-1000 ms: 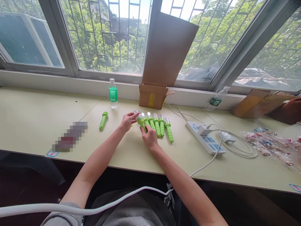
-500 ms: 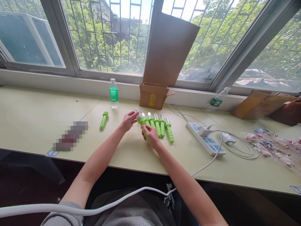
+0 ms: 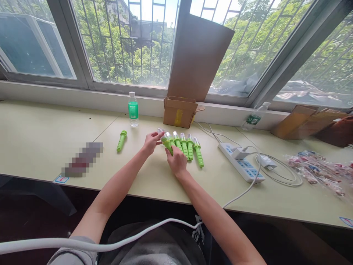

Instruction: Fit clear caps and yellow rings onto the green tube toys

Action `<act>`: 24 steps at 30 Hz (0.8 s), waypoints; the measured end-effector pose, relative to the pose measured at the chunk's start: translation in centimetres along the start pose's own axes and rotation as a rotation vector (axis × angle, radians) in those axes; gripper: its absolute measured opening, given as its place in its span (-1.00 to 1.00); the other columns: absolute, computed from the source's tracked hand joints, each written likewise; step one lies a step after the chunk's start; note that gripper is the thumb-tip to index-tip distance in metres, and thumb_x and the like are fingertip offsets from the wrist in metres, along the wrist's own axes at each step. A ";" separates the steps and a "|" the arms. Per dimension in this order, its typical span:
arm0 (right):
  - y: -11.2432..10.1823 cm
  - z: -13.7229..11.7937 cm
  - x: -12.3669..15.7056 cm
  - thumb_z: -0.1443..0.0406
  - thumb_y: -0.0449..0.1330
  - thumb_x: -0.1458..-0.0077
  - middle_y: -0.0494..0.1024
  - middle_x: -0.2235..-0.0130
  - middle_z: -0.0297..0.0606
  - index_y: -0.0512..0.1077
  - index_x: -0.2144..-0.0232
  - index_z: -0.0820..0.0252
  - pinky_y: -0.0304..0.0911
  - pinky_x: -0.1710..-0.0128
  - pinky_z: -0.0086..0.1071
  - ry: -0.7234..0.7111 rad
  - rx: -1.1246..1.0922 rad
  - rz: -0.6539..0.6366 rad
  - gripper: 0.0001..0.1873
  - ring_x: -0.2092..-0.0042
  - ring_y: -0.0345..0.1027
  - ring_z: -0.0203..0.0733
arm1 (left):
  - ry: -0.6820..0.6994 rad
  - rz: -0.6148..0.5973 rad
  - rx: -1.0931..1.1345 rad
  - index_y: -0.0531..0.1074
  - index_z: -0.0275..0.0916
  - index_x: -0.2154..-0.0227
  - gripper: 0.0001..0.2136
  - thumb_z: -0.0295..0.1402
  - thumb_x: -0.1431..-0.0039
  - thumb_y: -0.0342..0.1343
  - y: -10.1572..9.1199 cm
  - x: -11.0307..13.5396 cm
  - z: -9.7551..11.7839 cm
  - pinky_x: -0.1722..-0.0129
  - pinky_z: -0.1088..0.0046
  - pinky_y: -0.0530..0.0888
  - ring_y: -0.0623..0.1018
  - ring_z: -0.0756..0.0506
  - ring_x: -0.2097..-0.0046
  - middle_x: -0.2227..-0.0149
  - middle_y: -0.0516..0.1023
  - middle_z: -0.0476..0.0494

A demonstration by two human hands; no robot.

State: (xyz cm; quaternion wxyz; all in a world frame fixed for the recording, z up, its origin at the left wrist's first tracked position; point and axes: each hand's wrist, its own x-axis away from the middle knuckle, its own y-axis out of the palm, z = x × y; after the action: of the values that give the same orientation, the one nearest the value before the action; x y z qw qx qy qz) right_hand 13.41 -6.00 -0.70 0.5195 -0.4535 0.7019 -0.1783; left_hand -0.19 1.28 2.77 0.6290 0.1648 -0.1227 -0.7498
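Note:
A green flashlight (image 3: 166, 141) with a clear ribbed head is held tilted between my two hands. My left hand (image 3: 152, 142) pinches it near the clear head. Lower down, the fingers of my right hand (image 3: 177, 161) close round its grooved green handle, and the fingertips are partly hidden. Just to the right, several matching flashlights (image 3: 190, 147) lie side by side on the table, their clear heads pointing toward the window. A separate green flashlight (image 3: 121, 141), with no clear head showing, lies to the left of my left hand.
A water bottle (image 3: 133, 110) and an open cardboard box (image 3: 179, 112) stand at the back. On the right are a power strip (image 3: 241, 163) with cables, another bottle (image 3: 253, 118) and plastic-wrapped items (image 3: 314, 169). A blurred-out object (image 3: 82, 160) lies left. A white cable crosses my lap.
My right hand has turned and shifted slightly on the handle, its back now more toward me. My left hand and the row of flashlights stay nearly in place.

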 end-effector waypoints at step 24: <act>-2.2 -0.1 -1.2 -0.10 0.13 -0.05 0.29 0.56 -0.38 0.36 0.36 0.19 -0.13 0.71 -0.48 0.418 -1.180 -0.521 -0.54 0.66 -0.01 -0.42 | 0.011 -0.179 0.166 0.50 -0.32 0.20 -0.58 -0.14 0.08 0.33 -0.6 -0.4 0.2 0.12 0.33 0.45 0.57 -0.12 0.19 0.28 0.58 -0.22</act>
State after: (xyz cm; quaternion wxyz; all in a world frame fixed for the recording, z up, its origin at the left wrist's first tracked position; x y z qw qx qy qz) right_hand 14.35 -6.15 1.62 -0.0214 -0.7714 0.6352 0.0313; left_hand -0.72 1.75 2.74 0.5445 0.2306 -0.1658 -0.7892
